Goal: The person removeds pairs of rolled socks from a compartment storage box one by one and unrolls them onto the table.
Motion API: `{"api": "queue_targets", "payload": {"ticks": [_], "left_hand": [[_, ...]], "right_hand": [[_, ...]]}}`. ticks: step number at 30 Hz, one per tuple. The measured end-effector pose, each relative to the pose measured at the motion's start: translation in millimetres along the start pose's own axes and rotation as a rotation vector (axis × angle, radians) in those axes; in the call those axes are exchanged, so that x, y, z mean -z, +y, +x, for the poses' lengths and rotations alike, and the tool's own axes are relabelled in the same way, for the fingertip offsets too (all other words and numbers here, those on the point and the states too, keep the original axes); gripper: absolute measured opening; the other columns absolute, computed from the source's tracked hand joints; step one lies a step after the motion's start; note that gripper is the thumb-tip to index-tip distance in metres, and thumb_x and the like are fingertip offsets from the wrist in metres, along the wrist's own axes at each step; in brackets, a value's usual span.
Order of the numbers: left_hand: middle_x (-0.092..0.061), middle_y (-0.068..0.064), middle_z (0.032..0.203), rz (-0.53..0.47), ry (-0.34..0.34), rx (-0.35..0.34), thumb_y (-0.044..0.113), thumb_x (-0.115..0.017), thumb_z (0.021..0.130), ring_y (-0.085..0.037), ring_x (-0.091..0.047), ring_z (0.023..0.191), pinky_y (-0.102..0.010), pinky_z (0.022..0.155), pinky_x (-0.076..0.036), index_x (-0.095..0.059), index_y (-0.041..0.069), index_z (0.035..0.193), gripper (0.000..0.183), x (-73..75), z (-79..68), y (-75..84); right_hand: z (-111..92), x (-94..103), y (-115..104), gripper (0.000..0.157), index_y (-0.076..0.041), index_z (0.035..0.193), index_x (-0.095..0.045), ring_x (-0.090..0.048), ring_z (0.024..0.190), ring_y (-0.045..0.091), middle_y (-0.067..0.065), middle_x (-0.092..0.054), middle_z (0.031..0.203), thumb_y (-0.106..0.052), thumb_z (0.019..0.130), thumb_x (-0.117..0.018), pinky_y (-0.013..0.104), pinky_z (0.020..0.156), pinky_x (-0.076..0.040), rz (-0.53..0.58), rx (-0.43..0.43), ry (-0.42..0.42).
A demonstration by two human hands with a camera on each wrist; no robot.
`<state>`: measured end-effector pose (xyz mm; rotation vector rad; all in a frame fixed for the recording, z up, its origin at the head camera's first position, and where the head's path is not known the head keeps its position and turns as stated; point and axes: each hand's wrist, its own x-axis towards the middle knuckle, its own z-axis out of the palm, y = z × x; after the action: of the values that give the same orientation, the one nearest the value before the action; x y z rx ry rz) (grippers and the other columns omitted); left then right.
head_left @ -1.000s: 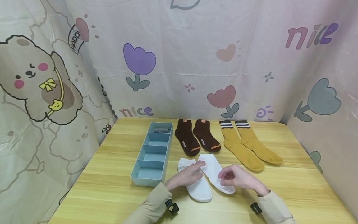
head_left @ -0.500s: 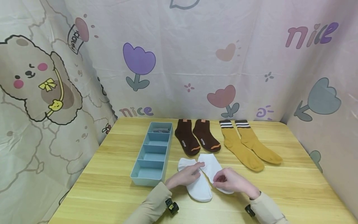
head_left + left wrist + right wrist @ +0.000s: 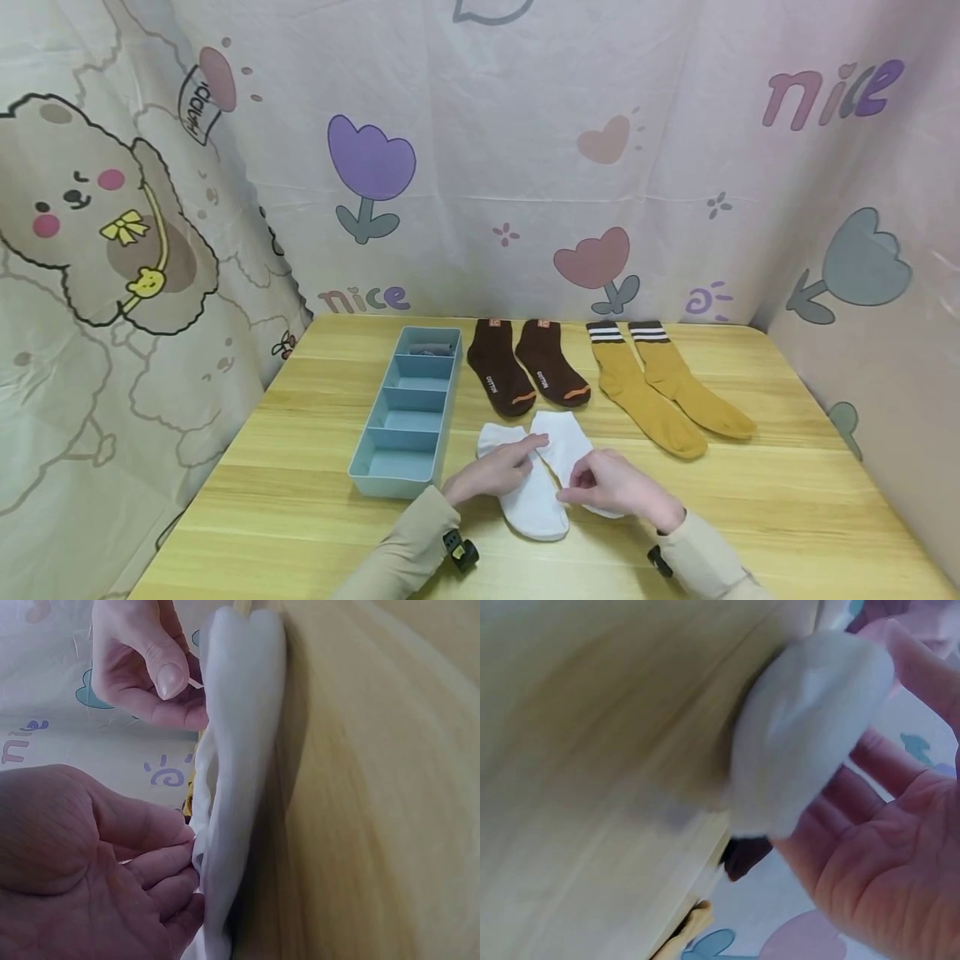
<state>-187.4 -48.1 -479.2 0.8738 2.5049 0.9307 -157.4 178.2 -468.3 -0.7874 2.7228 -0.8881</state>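
Two white ankle socks lie flat on the table, slightly apart at the toes. My left hand (image 3: 498, 469) rests on the left white sock (image 3: 534, 508), its fingers reaching across toward the other one. In the left wrist view those fingertips (image 3: 187, 859) touch the white fabric near the sock openings. My right hand (image 3: 617, 482) lies across the right white sock (image 3: 564, 439), fingers loosely bent and the fingertips at its inner edge. Its toe part is mostly hidden beneath that hand. In the right wrist view the white toe (image 3: 802, 735) stands in front of the right hand's fingers.
A blue-grey box (image 3: 438, 454) with several compartments stands left of the socks, a grey rolled item (image 3: 432, 348) in its far compartment. Behind lie two dark brown socks (image 3: 501, 371). Two mustard socks (image 3: 648, 400) with striped cuffs lie at the right, near the printed curtain (image 3: 480, 150).
My right hand has moved left across the right white sock, toward its inner edge. The left hand stays nearly still on the left sock.
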Motion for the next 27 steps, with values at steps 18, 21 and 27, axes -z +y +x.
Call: {"api": "queue_targets", "payload": {"ticks": [18, 21, 27], "left_hand": [[-0.051, -0.017, 0.152, 0.001, -0.007, -0.025, -0.008, -0.042, 0.095, -0.034, -0.045, 0.144, -0.045, 0.12, -0.035, -0.051, 0.001, 0.145, 0.051, 4.7, 1.0, -0.7], [-0.052, -0.016, 0.151, -0.009, -0.019, -0.044, -0.008, -0.041, 0.096, -0.033, -0.045, 0.144, -0.043, 0.121, -0.035, -0.051, 0.0, 0.144, 0.05, 3.7, 0.9, -0.5], [-0.052, -0.016, 0.151, 0.005, -0.071, -0.078, -0.007, -0.042, 0.094, -0.033, -0.048, 0.142, -0.039, 0.119, -0.038, -0.05, 0.001, 0.145, 0.053, -0.9, 4.1, 4.4]], "right_hand": [[-1, -12.5, -23, 0.047, -0.018, 0.057, -0.046, -0.037, 0.056, 0.007, -0.011, -0.038, 0.057, -0.025, 0.06, -0.092, 0.021, 0.051, -0.031, -0.204, -0.116, 0.087], [-6, -8.1, -22, 0.041, -0.016, 0.063, -0.051, -0.04, 0.061, 0.009, -0.008, -0.045, 0.063, -0.023, 0.058, -0.092, 0.022, 0.055, -0.034, -0.196, -0.131, 0.072], [-19, 4.9, -13, 0.04, -0.016, 0.07, -0.053, -0.043, 0.069, 0.01, -0.006, -0.048, 0.07, -0.023, 0.058, -0.091, 0.024, 0.062, -0.037, -0.168, -0.173, 0.008]]}}
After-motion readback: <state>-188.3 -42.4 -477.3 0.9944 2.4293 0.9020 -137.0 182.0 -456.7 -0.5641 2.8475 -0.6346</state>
